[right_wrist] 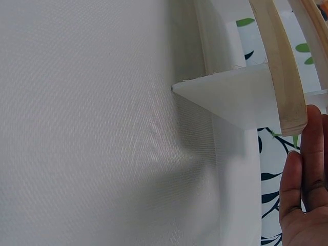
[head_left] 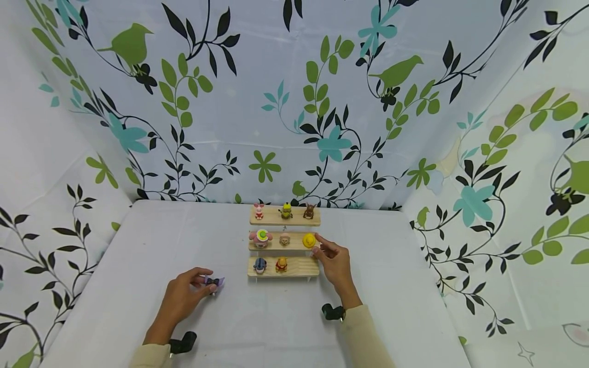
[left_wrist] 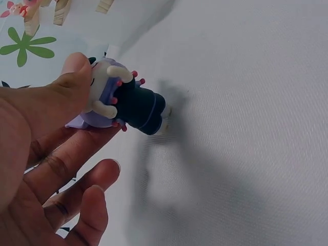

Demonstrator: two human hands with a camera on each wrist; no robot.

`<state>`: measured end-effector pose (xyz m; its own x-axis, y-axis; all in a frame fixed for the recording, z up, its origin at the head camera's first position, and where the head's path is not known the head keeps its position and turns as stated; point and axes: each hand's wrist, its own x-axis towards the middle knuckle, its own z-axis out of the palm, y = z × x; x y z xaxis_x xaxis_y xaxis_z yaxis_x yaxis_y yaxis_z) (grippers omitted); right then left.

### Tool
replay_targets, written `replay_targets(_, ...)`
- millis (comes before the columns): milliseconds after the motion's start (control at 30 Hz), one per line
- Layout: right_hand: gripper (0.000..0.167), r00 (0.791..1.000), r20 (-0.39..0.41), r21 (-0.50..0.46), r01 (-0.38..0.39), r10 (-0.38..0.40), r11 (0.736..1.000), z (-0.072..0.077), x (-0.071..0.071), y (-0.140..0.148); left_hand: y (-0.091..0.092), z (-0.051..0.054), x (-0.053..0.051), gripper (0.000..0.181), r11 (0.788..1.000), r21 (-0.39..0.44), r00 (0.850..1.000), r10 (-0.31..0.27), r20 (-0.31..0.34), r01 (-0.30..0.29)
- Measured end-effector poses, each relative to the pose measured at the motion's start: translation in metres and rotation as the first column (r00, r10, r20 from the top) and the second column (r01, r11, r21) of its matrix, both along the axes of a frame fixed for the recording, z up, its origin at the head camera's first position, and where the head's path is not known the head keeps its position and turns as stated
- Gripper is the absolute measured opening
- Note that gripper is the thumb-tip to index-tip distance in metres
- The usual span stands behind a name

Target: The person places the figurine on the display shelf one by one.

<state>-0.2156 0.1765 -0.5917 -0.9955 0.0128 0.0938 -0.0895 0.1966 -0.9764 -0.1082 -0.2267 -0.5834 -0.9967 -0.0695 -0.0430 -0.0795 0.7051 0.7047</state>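
Note:
My left hand (head_left: 181,296) pinches a small toy figurine (left_wrist: 136,102) between thumb and fingers, just above the white table. It has a pale head, lilac parts, a dark outfit and small red tips, and lies sideways in the left wrist view. At the right end of the middle shelf of a three-step wooden display stand (head_left: 299,267), my right hand (head_left: 335,263) has its thumb and a finger at the sides of a yellow figurine (head_left: 309,240). The right wrist view shows other fingers (right_wrist: 311,154) beside a shelf end; the yellow figurine is hidden there.
On the top shelf stand a pink-and-red figurine (head_left: 259,211), a green-and-yellow one (head_left: 286,211) and a brown one (head_left: 309,212). A pink one (head_left: 261,238) and a pale one (head_left: 285,238) share the middle shelf. Blue (head_left: 259,265) and orange-yellow (head_left: 281,264) figurines stand on the bottom shelf.

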Motion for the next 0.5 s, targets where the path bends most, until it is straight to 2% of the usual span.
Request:
replay_targets(267, 0.04, 1.0, -0.004, 0.019, 0.005, -0.005, 1.0, 0.0, 0.0, 0.0, 0.0, 0.0, 0.001, 0.033, 0.999, 0.028, 1.0, 0.03, 0.0, -0.03)
replay_targets(500, 0.04, 1.0, 0.003, 0.035, 0.011, -0.011, 0.999, 0.001, 0.0, -0.001, 0.008, 0.011, 0.001, 0.039, 0.998, 0.003, 0.998, 0.057, -0.027, -0.057)
